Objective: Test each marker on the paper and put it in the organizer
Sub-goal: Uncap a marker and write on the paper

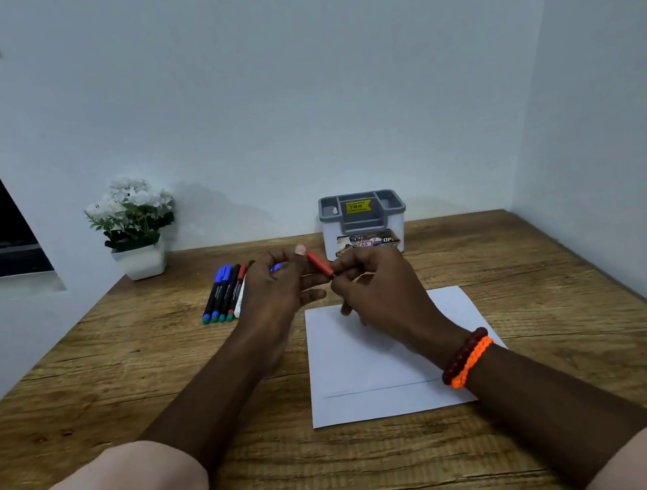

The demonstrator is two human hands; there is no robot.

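Note:
Both hands meet above the far edge of a white sheet of paper on the wooden table. My right hand grips the dark body of a red marker, most of it hidden in the fist. The red cap sticks up to the left, and my left hand pinches it with the thumb at its tip. Several more markers with blue and red caps lie side by side to the left. A grey and white organizer stands at the back by the wall.
A white pot of white flowers stands at the back left corner. Walls close the table at the back and right. A blue cap shows just behind my left hand. A faint line crosses the paper's near part.

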